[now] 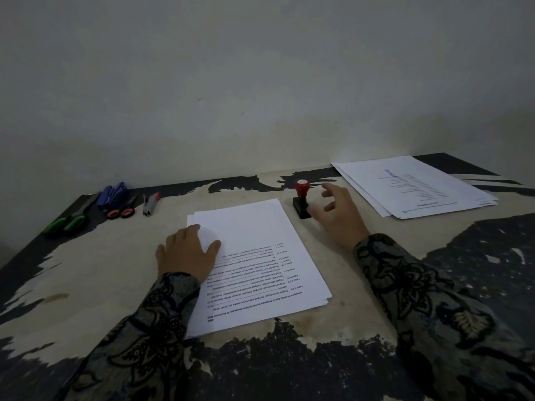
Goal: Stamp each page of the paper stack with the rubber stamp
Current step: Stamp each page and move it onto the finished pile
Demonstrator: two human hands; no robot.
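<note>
Paper stack (257,264) mid-tabletop (362,285), w/ left hand (185,251) flat on its left side, grip open. Rubber stamp (301,201) upright just off stack's far right corner. Right hand (338,215) beside stamp, fingers spread, holding nothing. 2nd paper pile (414,186) at far right edge.

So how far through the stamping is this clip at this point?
Done: a second pile of papers lies at the far right, possibly finished pages, though no stamp marks are legible. In hand: the left hand lies flat on the paper stack, while the right hand, fingers open, is beside the upright rubber stamp without gripping it. Left: the top page shows no visible stamp mark.
</note>
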